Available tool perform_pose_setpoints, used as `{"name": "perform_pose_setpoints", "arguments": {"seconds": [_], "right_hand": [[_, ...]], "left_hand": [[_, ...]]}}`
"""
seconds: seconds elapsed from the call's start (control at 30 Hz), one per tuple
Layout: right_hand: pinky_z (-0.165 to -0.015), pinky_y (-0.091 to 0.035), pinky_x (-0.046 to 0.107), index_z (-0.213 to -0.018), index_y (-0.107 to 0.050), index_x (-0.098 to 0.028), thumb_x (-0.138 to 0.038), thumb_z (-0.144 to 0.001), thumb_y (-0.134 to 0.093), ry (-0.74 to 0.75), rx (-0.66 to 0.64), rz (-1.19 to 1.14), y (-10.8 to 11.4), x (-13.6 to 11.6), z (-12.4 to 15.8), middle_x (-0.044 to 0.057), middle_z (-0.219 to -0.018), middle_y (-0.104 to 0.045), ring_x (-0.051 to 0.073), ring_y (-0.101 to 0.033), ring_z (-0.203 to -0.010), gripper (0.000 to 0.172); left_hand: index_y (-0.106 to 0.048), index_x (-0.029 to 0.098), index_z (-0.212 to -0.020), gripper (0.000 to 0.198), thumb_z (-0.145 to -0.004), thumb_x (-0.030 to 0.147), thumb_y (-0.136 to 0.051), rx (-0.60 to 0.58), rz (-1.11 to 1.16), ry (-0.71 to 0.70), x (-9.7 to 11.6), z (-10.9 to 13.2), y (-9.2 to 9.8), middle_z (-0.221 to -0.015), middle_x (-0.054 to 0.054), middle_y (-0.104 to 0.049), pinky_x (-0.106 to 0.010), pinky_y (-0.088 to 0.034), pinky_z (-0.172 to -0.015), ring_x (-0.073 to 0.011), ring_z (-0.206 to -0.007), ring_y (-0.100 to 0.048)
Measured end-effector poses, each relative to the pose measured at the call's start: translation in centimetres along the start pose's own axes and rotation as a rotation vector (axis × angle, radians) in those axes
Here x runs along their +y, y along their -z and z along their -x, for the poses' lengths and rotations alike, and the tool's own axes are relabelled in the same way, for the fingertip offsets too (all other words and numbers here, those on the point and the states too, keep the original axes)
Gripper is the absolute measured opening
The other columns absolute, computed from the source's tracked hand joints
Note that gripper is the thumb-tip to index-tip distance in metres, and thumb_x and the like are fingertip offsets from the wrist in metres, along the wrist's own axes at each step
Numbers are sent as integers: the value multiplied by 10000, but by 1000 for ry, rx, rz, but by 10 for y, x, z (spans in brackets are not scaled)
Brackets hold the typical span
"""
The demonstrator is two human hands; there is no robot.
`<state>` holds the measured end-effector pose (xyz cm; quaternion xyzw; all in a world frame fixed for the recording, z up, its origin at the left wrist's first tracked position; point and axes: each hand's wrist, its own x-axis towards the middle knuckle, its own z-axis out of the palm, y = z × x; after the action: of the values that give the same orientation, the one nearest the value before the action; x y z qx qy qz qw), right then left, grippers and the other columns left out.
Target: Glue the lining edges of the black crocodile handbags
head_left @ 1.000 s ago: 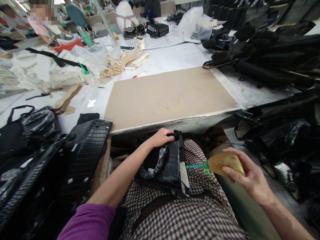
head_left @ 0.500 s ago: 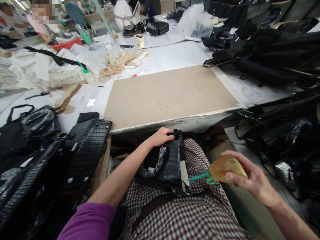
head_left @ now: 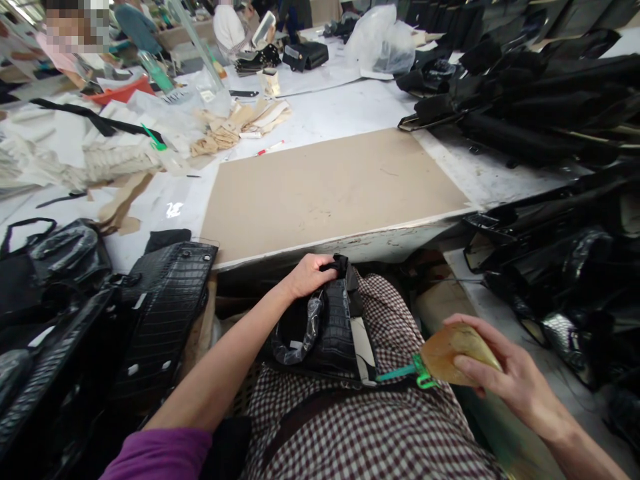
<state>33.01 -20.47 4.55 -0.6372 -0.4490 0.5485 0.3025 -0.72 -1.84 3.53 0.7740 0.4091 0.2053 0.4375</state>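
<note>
Left hand (head_left: pixel 307 275): centre of the frame, just below the bench edge; grip closed over the top rim of the bag (head_left: pixel 333 327), fingers curled round a black tab.
Bag: black, crocodile-grain, on the lap in the lower centre, with a plastic-wrapped handle showing in its open mouth and a pale strip along its right side.
Right hand (head_left: pixel 505 377): lower right; grip wrapped round an amber bottle (head_left: pixel 457 353), thumb on top.
Bottle: lies almost level, its green nozzle (head_left: pixel 400 372) pointing left; the tip is just beside the bag's lower right corner, and I cannot tell if they touch.
Lap (head_left: pixel 370 433): checked cloth, bottom centre.
Board (head_left: pixel 330 190): brown sheet on the white bench (head_left: pixel 350 107), mid-frame.
Black bags (head_left: pixel 165 300): heaped at lower left, and more along the right edge.
</note>
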Motion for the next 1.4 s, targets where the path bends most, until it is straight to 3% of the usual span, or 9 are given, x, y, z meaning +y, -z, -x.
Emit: {"name": "perform_pose_setpoints", "arguments": {"seconds": [0.27, 0.43, 0.53, 0.7, 0.83, 0.93, 1.17, 1.4], "right_hand": [[-448, -466, 216, -1122, -645, -239, -469, -746, -740, -16, 227, -4, -23, -33, 19, 2, -840, -682, 174, -606, -607, 451], [-422, -463, 223, -1122, -629, -241, -482, -736, -727, -37, 285, -41, -27, -35, 19, -13, -793, -671, 159, -551, -535, 466], [-422, -451, 232, -1134, -620, -249, -505, -745, -724, -41, 295, -38, -24, -28, 19, -21, -777, -671, 141, -500, -479, 478], [-449, -481, 254, -1161, -604, -264, -538, -765, -728, -33, 326, -14, -16, -12, 15, -24, -750, -662, 152, -519, -471, 497], [-477, -539, 257, -1182, -584, -258, -526, -752, -755, -10, 239, 6, -14, 6, 7, 33, -952, -705, 232, -659, -700, 535], [-507, -556, 256, -1192, -575, -245, -510, -770, -749, 26, 196, 39, -15, 18, 3, 60, -1033, -699, 265, -677, -833, 528], [-494, -557, 254, -1173, -599, -236, -510, -755, -755, 25, 203, 73, -15, 19, 2, 60, -1034, -704, 263, -686, -817, 524], [-439, -516, 221, -1186, -619, -243, -487, -777, -743, -8, 90, 61, -11, 20, 8, 46, -1011, -708, 260, -691, -828, 492]], "left_hand": [[-609, 141, -666, 151, -756, 106, -494, 186, -214, -179, 51, 26, 20, -709, -27, -619, -249, -476, -660, -141, -655, -576], [-666, 120, -856, 163, -809, 54, -525, 230, -378, -345, 84, 47, 21, -982, -113, -717, -274, -541, -774, -185, -863, -678], [-659, 123, -903, 155, -848, 55, -531, 251, -473, -427, 95, 62, 12, -1008, -112, -722, -267, -559, -773, -183, -881, -691], [-618, 132, -925, 120, -902, 73, -517, 237, -444, -465, 100, 86, 0, -998, -99, -700, -274, -562, -799, -170, -893, -677], [-606, 123, -956, 113, -902, 66, -526, 224, -393, -457, 100, 98, -5, -1028, -120, -683, -287, -564, -839, -185, -939, -670], [-608, 107, -987, 121, -905, 63, -531, 210, -366, -458, 103, 107, -9, -1040, -132, -676, -293, -565, -888, -194, -989, -667], [-601, 83, -1048, 150, -968, 141, -489, 207, -340, -469, 111, 123, -19, -1009, -144, -688, -299, -572, -943, -211, -1048, -663], [-603, 94, -1064, 164, -950, 110, -486, 244, -316, -432, 108, 130, -21, -1011, -136, -699, -288, -588, -919, -214, -1037, -680]]}}
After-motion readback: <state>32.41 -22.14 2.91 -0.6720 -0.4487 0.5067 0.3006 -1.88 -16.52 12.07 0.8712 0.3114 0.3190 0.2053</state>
